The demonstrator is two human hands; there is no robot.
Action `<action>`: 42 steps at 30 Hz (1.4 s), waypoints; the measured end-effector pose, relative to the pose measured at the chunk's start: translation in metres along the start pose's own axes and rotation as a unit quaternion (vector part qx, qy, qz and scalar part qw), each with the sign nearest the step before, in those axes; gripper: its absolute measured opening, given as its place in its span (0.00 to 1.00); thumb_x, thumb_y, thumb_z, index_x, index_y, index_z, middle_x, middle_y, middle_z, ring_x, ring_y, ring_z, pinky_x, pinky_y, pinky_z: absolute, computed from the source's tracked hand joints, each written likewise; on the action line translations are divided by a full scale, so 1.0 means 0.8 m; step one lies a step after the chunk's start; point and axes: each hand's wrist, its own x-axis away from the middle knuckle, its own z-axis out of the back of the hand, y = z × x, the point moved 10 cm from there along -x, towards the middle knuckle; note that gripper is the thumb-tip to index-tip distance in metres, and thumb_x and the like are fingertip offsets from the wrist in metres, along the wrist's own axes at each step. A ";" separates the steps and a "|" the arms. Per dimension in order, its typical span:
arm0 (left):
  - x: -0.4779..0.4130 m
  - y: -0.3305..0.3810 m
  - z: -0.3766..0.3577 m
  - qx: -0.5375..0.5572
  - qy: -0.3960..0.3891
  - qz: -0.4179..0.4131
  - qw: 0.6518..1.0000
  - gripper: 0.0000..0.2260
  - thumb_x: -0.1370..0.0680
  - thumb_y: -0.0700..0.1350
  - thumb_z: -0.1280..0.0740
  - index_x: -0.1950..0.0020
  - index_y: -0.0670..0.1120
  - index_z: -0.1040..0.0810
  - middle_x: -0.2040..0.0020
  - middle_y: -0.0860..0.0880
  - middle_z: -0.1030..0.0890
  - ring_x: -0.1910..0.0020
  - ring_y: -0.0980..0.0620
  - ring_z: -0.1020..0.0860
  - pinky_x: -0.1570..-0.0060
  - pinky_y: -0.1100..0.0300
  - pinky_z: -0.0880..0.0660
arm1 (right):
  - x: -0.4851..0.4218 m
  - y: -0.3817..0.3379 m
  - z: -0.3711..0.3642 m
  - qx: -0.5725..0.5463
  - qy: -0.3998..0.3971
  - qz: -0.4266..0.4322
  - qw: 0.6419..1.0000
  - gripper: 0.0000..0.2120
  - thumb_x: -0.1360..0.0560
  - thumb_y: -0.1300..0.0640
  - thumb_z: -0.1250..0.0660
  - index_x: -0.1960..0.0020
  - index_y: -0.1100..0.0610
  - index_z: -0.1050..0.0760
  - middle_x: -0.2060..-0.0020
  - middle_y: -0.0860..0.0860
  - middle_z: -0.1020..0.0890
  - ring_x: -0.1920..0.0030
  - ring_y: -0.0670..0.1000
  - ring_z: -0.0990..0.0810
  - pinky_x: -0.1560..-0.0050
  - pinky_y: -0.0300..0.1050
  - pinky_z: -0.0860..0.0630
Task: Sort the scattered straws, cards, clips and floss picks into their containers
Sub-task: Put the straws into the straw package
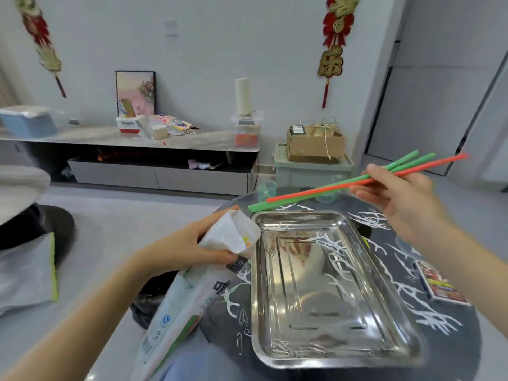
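The right hand (398,199) pinched three straws (316,189) in the air above the table's (450,342) far edge. Their long axis slanted from upper right to lower left, the low ends pointing towards the bag (189,295). The left hand (187,248) gripped the bag's open mouth at the table's left edge.

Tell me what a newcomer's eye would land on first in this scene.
First come the bright straws, two green and one red, pinched in the right hand and held in the air above the far end of the table. Next is the shiny steel tray, which fills the middle of that dark patterned table. At the tray's left edge, the left hand grips the open mouth of a white plastic bag.
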 end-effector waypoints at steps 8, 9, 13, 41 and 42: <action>0.005 0.038 -0.005 -0.021 0.025 -0.034 0.999 0.38 0.31 0.49 0.24 0.29 0.70 0.41 0.45 0.65 0.21 0.49 0.64 0.21 0.55 0.74 0.28 | 0.024 0.004 -0.019 -0.020 -0.050 -0.054 0.997 0.06 0.24 0.63 0.35 0.57 0.67 0.25 0.68 0.58 0.16 0.68 0.52 0.16 0.70 0.33 0.22; 0.004 0.044 -0.005 -0.021 0.023 -0.037 0.999 0.38 0.31 0.48 0.24 0.30 0.70 0.41 0.44 0.65 0.21 0.49 0.64 0.21 0.55 0.74 0.28 | 0.026 -0.003 -0.027 -0.022 -0.057 -0.047 0.997 0.06 0.24 0.63 0.35 0.56 0.66 0.25 0.68 0.58 0.16 0.68 0.52 0.16 0.70 0.33 0.22; 0.005 0.069 -0.008 -0.021 0.022 -0.057 0.998 0.38 0.32 0.50 0.23 0.30 0.68 0.40 0.45 0.66 0.21 0.48 0.66 0.22 0.54 0.75 0.29 | 0.023 -0.050 -0.040 -0.012 -0.053 0.007 0.998 0.06 0.23 0.62 0.35 0.57 0.65 0.25 0.71 0.55 0.17 0.71 0.50 0.17 0.72 0.32 0.23; 0.017 0.171 0.005 0.083 0.136 -0.252 0.955 0.38 0.37 0.61 0.23 0.30 0.64 0.33 0.35 0.58 0.24 0.38 0.56 0.23 0.46 0.68 0.27 | 0.061 -0.228 -0.119 0.190 -0.164 0.309 0.917 0.05 0.22 0.59 0.36 0.53 0.61 0.27 0.68 0.53 0.18 0.69 0.54 0.16 0.70 0.39 0.21; 0.018 0.170 0.005 0.082 0.136 -0.254 0.954 0.38 0.37 0.61 0.23 0.30 0.64 0.33 0.35 0.58 0.24 0.38 0.56 0.24 0.46 0.68 0.27 | 0.059 -0.232 -0.119 0.196 -0.156 0.316 0.915 0.05 0.21 0.59 0.37 0.52 0.61 0.28 0.68 0.53 0.18 0.69 0.53 0.17 0.70 0.39 0.21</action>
